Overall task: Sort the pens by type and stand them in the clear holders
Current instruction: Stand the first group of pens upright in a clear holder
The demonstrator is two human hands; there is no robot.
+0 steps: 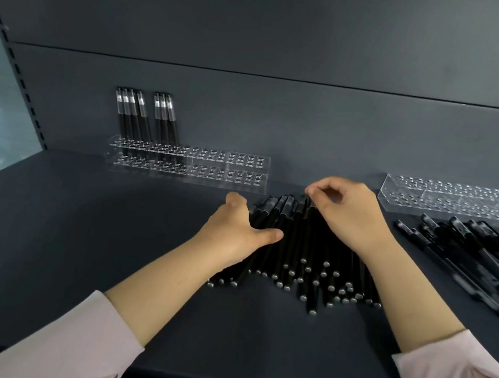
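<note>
Pink sleeves point(57, 341) frame the dark shelf point(67, 241); the pen pile point(311, 265) lies centre, between the left holder point(228, 169), with standing pens point(146, 118), and the right holder point(470, 206). The left hand point(242, 224) curls round the pile's edge; the right hand point(346, 215) pinches a top pen point(307, 203) near its far end. Pulling it carelessly may roll neighbours off the heap.
</note>
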